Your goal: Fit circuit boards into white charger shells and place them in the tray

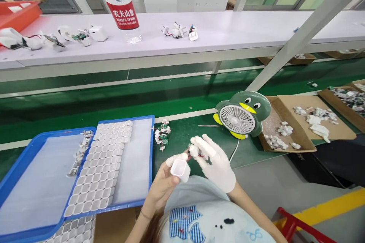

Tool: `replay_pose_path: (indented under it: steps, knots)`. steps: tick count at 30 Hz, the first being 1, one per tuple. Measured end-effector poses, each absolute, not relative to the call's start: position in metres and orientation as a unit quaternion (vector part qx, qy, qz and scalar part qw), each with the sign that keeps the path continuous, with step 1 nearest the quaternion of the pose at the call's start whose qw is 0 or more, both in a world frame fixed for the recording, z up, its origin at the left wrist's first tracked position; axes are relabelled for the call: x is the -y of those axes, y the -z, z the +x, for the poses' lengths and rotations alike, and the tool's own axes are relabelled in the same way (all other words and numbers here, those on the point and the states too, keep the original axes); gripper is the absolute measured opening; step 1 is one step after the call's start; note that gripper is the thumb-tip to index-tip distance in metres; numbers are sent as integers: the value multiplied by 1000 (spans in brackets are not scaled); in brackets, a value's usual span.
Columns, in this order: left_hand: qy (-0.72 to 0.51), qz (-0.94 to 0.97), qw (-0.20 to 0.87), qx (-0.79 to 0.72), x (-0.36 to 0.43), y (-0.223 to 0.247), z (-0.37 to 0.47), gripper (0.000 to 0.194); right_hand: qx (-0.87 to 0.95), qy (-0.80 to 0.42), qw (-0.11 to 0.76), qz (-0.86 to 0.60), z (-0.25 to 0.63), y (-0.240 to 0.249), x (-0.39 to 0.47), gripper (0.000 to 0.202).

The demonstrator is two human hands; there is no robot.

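Observation:
My left hand (163, 182), bare but for a white finger cover, is closed around a white square plastic housing (181, 170) with its open end facing me. My right hand (218, 163), in a white glove, pinches a small white plug part (194, 151) with red wires and a bit of circuit board, just beyond the housing. Left of my hands lies a cluster of small circuit boards (163, 133) with white parts. A blue tray (138, 159) holds rows of white housings (99, 167). In the blue tray to its left (34, 182), a line of plug parts (81, 152) lies along the right edge.
A green penguin-shaped fan (242, 115) stands right of centre, its cable running toward me. Cardboard boxes (302, 145) with white parts lie beyond it. The raised shelf (239, 30) carries a water bottle (121, 7) and loose plug parts (176, 30). A slanted metal post (302, 34) crosses the right.

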State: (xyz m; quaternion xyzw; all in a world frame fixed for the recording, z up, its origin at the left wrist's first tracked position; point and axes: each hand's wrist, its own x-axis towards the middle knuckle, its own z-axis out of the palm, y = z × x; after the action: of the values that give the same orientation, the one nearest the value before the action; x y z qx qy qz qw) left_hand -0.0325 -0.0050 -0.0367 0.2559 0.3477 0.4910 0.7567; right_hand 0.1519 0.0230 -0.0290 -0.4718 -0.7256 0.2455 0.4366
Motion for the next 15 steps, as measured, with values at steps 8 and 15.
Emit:
replay_pose_path:
  steps: [8, 15]
  knots:
    - [-469, 358, 708, -387, 8, 20, -42, 55, 675, -381, 416, -476, 156, 23, -18, 45]
    - [-433, 626, 384, -523, -2, -7, -48, 46, 656, -412, 472, -421, 162, -3, -17, 32]
